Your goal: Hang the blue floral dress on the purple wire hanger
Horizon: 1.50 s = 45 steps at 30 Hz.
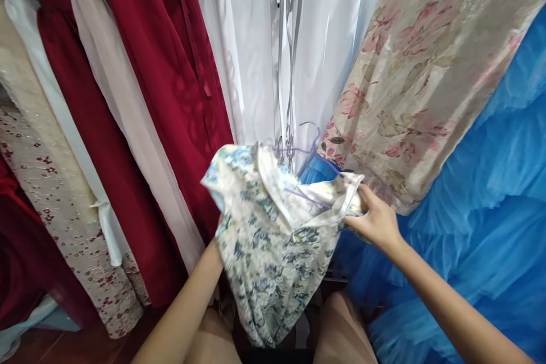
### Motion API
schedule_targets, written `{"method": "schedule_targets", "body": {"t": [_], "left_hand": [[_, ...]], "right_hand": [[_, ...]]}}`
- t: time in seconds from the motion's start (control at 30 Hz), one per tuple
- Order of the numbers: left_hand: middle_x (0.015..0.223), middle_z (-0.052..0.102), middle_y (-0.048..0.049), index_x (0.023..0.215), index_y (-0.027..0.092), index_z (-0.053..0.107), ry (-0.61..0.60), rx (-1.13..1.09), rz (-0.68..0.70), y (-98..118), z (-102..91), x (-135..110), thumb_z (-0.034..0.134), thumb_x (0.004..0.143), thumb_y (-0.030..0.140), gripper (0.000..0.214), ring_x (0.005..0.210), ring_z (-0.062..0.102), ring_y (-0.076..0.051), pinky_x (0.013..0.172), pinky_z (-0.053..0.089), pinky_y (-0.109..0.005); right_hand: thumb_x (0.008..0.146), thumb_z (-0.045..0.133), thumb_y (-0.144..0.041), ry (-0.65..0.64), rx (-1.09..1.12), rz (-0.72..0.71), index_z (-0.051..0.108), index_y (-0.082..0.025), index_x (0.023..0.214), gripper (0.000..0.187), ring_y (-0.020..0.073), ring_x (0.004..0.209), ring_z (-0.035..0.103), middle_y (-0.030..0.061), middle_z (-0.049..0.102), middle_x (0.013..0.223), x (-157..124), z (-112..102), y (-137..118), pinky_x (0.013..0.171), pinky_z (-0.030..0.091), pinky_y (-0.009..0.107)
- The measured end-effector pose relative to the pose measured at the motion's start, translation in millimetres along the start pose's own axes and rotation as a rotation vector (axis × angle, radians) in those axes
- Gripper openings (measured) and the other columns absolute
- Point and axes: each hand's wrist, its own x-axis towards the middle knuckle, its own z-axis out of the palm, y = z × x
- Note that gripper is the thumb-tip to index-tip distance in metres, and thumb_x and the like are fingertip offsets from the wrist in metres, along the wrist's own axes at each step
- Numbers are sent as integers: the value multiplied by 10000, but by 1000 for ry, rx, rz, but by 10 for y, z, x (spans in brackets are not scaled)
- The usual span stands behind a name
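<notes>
We're pinching the floral top (264,256) at its shoulder with our right hand (377,216), seemingly holding the neckline wide around the purple hanger (307,198), our left hand (217,247) hiding, its grip unclear.

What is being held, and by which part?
A floral garment: the right hand pinches its shoulder edge beside the collar; the left hand is mostly hidden, its grip unclear.

The blue-floral garment (273,261) is showing soft, creased cloth; the purple hanger (309,199) is perhaps presenting smooth plastic. The blue dress (490,210) is displaying sheer, ruffled netting, the red dress (164,79) smooth, matt cloth.
</notes>
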Motion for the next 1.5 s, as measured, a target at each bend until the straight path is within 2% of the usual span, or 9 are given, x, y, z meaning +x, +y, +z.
{"method": "schedule_targets", "body": {"t": [0.1,0.2,0.4,0.53,0.63,0.83,1.1,1.33,1.5], "left_hand": [[947,779,-79,1117,158,713,91,-318,-193,-255,54,-308,242,1031,455,563,914,740,-248,831,599,-394],[1180,731,-89,1176,189,697,160,-627,-473,-428,265,-638,666,848,499,451,1140,670,-288,1037,499,-428],[1204,718,-118,1155,166,709,168,-610,-650,-616,456,-1211,821,698,404,528,1191,633,-335,1077,452,-458],[1152,738,-126,1069,160,745,69,-657,-682,-585,513,-1481,821,687,447,484,1165,645,-355,1047,478,-454],[1172,730,-133,1063,158,744,107,-648,-704,-498,633,-1598,828,672,456,499,1182,635,-352,1062,466,-448],[1209,715,-120,1105,179,732,74,-655,-685,-323,740,-1689,814,689,450,503,1212,619,-335,1082,457,-433],[1212,716,-100,1202,226,704,16,-616,-665,-238,656,-1842,785,744,456,519,1244,594,-318,1113,432,-419],[1242,702,-96,1212,232,692,86,-671,-741,-118,648,-1811,811,709,433,554,1267,580,-316,1105,448,-426],[1192,723,-98,1201,223,693,19,-700,-736,-38,667,-1835,803,722,433,535,1278,569,-318,1126,423,-438]], "right_hand": [[668,747,-471,3,-74,40,594,-251,1294,680,357,905,706,84,759,1023,183,-108,-67,689,496,360],[673,755,-463,-23,-60,-123,572,-249,1344,728,357,1031,680,96,722,1184,243,-133,-270,780,506,364],[706,728,-352,-96,-14,-295,494,-208,1414,760,332,1086,636,109,670,1254,-5,-172,-193,857,502,391],[813,668,-393,229,155,-68,598,-203,1249,481,361,1217,532,136,628,1277,-480,-20,-58,1042,379,520],[918,572,-398,362,480,256,633,-218,1068,242,306,1077,591,111,657,1104,-982,296,-233,961,434,456],[926,517,-599,-483,1009,437,544,-250,854,358,229,664,609,10,639,682,-1500,1043,-712,635,473,341],[778,586,-730,-443,1214,704,463,-250,829,497,144,410,463,-39,571,555,-1336,1243,-699,381,306,243],[786,623,-448,-595,1129,607,501,-220,774,259,108,385,430,-50,567,522,-1150,1162,-719,354,302,215],[813,599,-383,-489,1096,575,512,-216,734,204,107,390,415,-59,529,476,-1227,1150,-720,400,306,226]]}}
